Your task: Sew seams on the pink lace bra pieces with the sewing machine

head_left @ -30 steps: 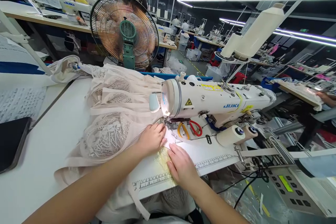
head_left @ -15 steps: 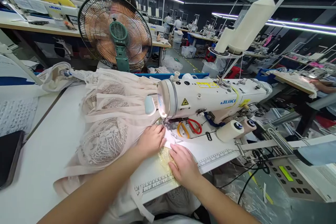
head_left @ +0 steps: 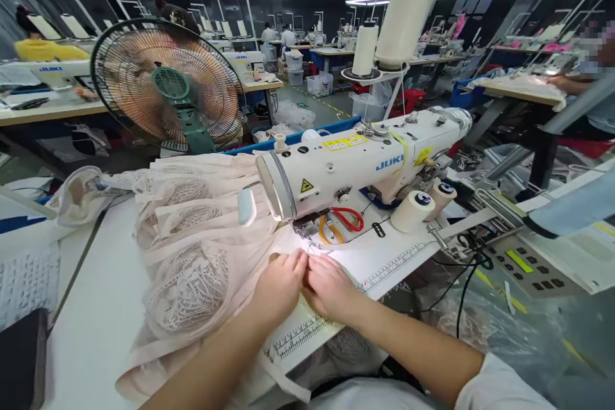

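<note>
My left hand (head_left: pixel 283 285) and my right hand (head_left: pixel 331 285) meet just in front of the sewing machine (head_left: pixel 346 163), fingertips pinched together. Between and beneath them is a piece of pale yellow lace fabric (head_left: pixel 307 309), mostly covered by the fingers. The needle area sits a little beyond the fingertips. To the left of my left hand lies a pile of beige lace bras (head_left: pixel 192 282), spread over the white table. Orange-and-red-handled snips (head_left: pixel 331 230) rest on the machine bed beside the needle.
A large fan (head_left: pixel 168 86) stands behind the table. Thread cones (head_left: pixel 408 6) rise on a stand behind the machine, and more cones (head_left: pixel 412 211) sit at its right. A printed ruler (head_left: pixel 298 336) runs along the front edge. A dark phone-like object (head_left: pixel 22 359) lies far left.
Both hands have drawn back from the needle and come together, fingertips now touching. The yellow lace has come away from the presser foot. The view has turned to the right.
</note>
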Motion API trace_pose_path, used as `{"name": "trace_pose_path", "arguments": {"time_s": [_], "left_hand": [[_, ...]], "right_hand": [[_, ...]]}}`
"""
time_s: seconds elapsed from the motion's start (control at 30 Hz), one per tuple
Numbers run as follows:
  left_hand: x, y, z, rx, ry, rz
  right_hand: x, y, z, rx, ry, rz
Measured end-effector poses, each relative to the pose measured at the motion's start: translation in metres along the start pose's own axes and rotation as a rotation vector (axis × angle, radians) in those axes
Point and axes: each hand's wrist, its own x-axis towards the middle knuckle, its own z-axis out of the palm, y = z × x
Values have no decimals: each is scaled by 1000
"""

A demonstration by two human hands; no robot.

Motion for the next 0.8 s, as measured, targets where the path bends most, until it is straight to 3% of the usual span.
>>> {"name": "trace_pose_path", "arguments": {"time_s": [0.13, 0.47, 0.8], "left_hand": [[-6, -3, -2, 29, -47, 22], [-4, -29, -6, -23, -59, 87], [1, -48, 1, -73, -57, 95]], "right_hand": [[-3, 3, -4, 50, -27, 12], [-4, 12, -4, 167, 157, 10], [-5, 13, -4, 185, 108, 45]]}}
